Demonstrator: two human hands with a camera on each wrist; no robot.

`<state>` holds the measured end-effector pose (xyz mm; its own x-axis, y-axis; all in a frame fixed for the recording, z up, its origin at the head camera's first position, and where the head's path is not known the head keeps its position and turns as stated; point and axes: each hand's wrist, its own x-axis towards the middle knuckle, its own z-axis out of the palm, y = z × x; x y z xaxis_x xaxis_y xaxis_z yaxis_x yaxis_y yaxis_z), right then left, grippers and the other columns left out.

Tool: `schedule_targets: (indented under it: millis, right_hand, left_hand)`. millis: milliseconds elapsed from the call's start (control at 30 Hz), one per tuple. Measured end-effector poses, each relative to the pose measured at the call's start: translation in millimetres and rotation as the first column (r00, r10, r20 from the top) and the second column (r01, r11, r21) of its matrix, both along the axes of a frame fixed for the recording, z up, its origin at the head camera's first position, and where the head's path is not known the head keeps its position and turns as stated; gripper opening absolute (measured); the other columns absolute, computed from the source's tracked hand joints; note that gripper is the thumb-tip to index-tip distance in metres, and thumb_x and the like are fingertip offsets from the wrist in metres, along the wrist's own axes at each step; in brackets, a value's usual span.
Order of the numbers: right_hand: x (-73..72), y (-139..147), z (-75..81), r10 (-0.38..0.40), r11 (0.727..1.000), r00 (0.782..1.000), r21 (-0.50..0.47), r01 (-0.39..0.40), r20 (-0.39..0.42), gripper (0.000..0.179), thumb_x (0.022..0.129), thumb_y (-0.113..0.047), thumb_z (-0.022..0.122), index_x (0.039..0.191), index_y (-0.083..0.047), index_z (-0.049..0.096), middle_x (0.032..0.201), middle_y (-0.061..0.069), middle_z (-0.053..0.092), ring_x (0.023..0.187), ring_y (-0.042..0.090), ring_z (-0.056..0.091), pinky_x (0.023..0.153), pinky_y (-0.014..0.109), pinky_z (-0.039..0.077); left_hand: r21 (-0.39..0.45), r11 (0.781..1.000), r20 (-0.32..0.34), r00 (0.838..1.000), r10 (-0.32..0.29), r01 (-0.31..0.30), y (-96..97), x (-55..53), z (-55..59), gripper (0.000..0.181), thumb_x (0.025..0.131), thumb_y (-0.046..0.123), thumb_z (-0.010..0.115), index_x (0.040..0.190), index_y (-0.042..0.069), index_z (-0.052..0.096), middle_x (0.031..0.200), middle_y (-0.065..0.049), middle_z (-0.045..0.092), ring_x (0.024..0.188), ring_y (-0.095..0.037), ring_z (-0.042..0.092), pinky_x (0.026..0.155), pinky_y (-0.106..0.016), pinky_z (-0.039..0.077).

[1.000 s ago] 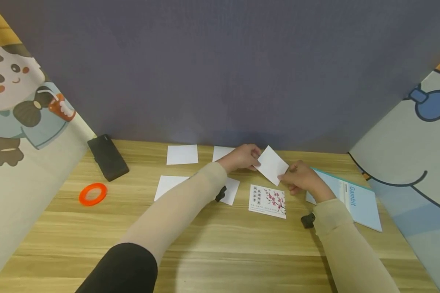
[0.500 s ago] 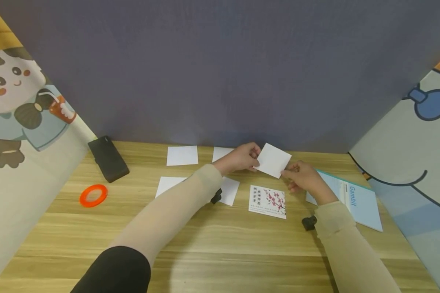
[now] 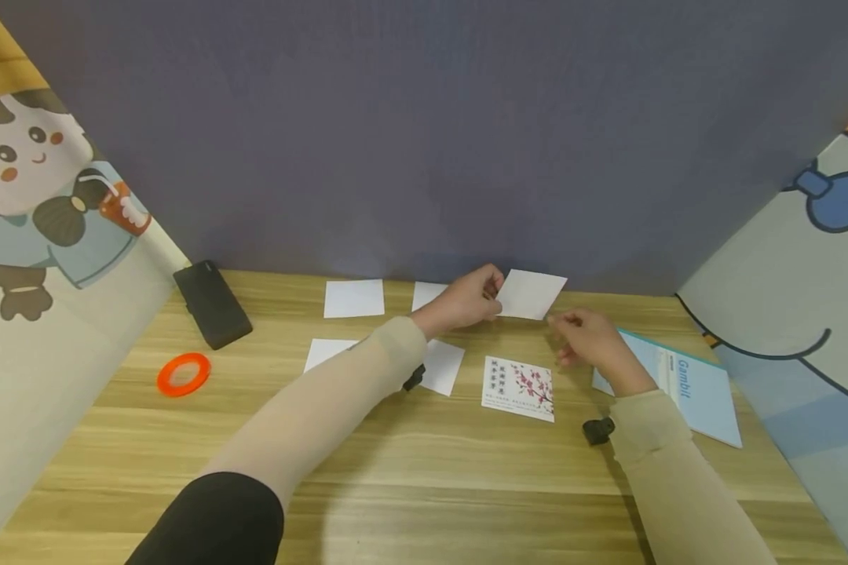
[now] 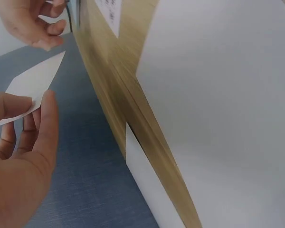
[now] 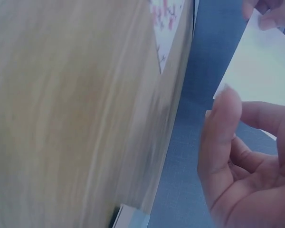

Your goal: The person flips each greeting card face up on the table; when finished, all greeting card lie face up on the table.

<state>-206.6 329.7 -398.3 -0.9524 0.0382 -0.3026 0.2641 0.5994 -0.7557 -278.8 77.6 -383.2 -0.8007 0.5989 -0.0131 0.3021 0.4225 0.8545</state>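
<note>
My left hand pinches a blank white card by its left edge between thumb and fingers, holding it above the back of the table. In the left wrist view the thumb lies on one face of the card, the fingers on the other. My right hand is beside the card's right corner, fingers loosely bent; the left wrist view shows a gap between them. Below the held card, a card printed with red blossoms and dark characters lies flat on the table.
Several white cards lie flat left of it, such as a back-left card; my left forearm covers some partly. Further left are an orange ring and a black case. A light-blue notebook lies right. A dark partition rises behind.
The held card has turned, from corner-up to nearly level edges, and moved slightly up and back. My right fingers, earlier at its lower right corner, have come away from it.
</note>
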Motion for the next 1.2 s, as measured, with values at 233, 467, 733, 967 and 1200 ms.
schedule_targets:
  millis: [233,467,733,967,1200]
  right_hand:
    - [-2.2,-1.7,1.1,-0.017,0.995,1.000,-0.101,0.016,-0.006,0.061,0.114,-0.043,0.047,0.151,0.005,0.048,0.124,0.017,0.062,0.078,0.008,0.070,0.077,0.029,0.068]
    - [-5.3,3.2,-1.0,-0.026,0.973,1.000,-0.229,0.026,0.005,0.059,0.116,-0.038,0.041,0.156,0.005,0.043,0.119,0.006,0.061,0.083,0.008,0.069,0.080,0.028,0.066]
    - [-6.4,8.6,3.1,-0.031,0.839,0.998,-0.541,0.056,0.056,0.036,0.116,-0.034,0.042,0.134,-0.009,0.060,0.104,-0.007,0.067,0.083,0.008,0.068,0.079,0.022,0.063]
    - [-4.4,8.9,7.1,-0.018,0.719,0.998,-0.693,0.058,0.065,0.036,0.117,-0.033,0.040,0.111,-0.019,0.072,0.101,-0.004,0.070,0.078,0.010,0.068,0.075,0.022,0.062]
    - [-4.8,10.8,6.9,-0.016,0.669,0.995,-0.739,0.082,0.096,0.034,0.116,-0.039,0.042,0.117,-0.015,0.065,0.100,-0.003,0.071,0.076,0.010,0.068,0.071,0.022,0.061]
  left_hand:
    - [-0.074,0.997,-0.175,0.984,-0.043,0.031,-2.1,1.8,-1.0,0.022,0.103,0.011,0.064,0.118,0.016,0.049,0.122,-0.005,0.065,0.102,-0.014,0.064,0.079,-0.022,0.053]
    - [-0.110,0.993,-0.253,0.964,-0.078,0.051,-0.5,3.8,1.0,0.020,0.103,0.011,0.065,0.114,0.016,0.049,0.117,-0.001,0.065,0.106,-0.013,0.066,0.086,-0.023,0.056]
    - [-0.136,0.988,-0.294,0.949,-0.117,0.080,-1.8,6.8,-0.1,0.014,0.105,0.011,0.062,0.112,0.011,0.049,0.104,-0.001,0.058,0.092,-0.012,0.061,0.074,-0.023,0.053]
    - [-0.184,0.978,-0.363,0.919,-0.156,0.093,-2.4,7.2,-1.7,0.013,0.105,0.010,0.062,0.110,0.012,0.051,0.103,0.000,0.057,0.094,-0.011,0.059,0.079,-0.022,0.053]
    - [-0.253,0.962,-0.417,0.885,-0.207,0.105,-3.6,9.8,-1.7,0.016,0.105,0.009,0.062,0.105,0.017,0.048,0.104,0.003,0.056,0.097,-0.009,0.058,0.083,-0.021,0.053]
